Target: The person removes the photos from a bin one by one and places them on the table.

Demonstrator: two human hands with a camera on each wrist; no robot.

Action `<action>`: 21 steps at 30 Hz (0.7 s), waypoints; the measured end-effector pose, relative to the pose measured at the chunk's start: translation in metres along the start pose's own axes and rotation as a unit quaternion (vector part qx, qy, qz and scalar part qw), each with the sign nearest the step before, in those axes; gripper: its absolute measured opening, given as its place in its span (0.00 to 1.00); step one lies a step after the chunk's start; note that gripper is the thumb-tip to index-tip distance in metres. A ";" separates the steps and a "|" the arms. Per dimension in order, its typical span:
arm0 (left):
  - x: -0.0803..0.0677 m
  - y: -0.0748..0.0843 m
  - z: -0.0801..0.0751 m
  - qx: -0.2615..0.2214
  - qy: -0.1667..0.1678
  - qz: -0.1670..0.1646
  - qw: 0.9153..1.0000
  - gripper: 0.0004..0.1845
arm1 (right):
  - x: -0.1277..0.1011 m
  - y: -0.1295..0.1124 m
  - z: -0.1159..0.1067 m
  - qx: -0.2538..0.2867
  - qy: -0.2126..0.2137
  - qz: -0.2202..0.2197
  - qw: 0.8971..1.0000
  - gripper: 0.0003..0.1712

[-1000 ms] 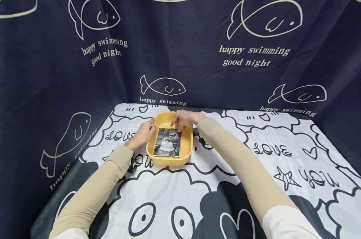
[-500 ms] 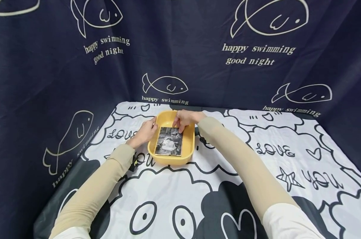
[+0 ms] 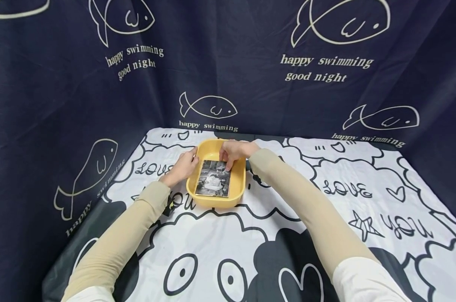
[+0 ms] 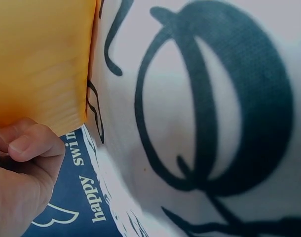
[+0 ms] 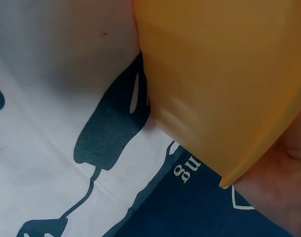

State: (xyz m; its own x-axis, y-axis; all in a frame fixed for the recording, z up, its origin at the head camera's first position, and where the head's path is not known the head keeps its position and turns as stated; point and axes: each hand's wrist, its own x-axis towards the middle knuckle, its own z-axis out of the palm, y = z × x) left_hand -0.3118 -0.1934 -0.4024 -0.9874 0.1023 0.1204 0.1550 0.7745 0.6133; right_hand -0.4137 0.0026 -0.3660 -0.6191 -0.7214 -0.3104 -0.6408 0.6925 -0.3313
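A yellow plastic basin with rounded corners stands on the printed cloth. Inside it lies a black-and-white picture card, its lower edge near the basin's front wall. My left hand grips the left rim, thumb at the edge; the left wrist view shows curled fingers against the outer wall. Over the right rim reaches my right hand, its thumb and fingers pinching the card's upper right corner. In the right wrist view the basin's outer side hides the fingertips, with only part of the palm showing.
A white cloth with black cartoon drawings and lettering covers the table. Behind it and on both sides hangs a dark blue curtain printed with fish. A small dark item with a yellow spot shows beside the left wrist.
The view has shifted slightly, moving the basin a little to the right in the picture. My right thumb has slid slightly down at the card's corner. My left hand keeps its grip on the rim.
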 end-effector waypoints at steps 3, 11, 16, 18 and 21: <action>0.000 0.000 -0.001 0.006 0.002 0.001 1.000 0.28 | 0.001 0.000 0.001 -0.002 0.002 -0.004 1.000 0.21; 0.001 -0.001 -0.001 0.010 0.008 0.007 1.000 0.28 | 0.000 0.000 0.002 0.009 0.000 -0.006 1.000 0.21; 0.000 -0.001 0.000 0.007 0.007 0.003 1.000 0.28 | 0.000 -0.001 0.003 0.022 0.001 -0.004 1.000 0.20; 0.000 -0.001 0.000 0.007 0.007 0.002 1.000 0.29 | 0.000 -0.001 0.003 0.030 -0.004 0.000 1.000 0.22; 0.000 0.000 0.000 0.008 0.006 0.001 1.000 0.29 | 0.001 -0.001 0.004 0.032 -0.014 0.003 0.999 0.26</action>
State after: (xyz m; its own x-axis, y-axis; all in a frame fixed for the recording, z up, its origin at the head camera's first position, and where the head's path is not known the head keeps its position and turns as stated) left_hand -0.3122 -0.1930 -0.4024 -0.9866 0.0965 0.1315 0.1568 0.7841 0.6006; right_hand -0.4114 0.0011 -0.3695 -0.6092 -0.7174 -0.3379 -0.6061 0.6960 -0.3850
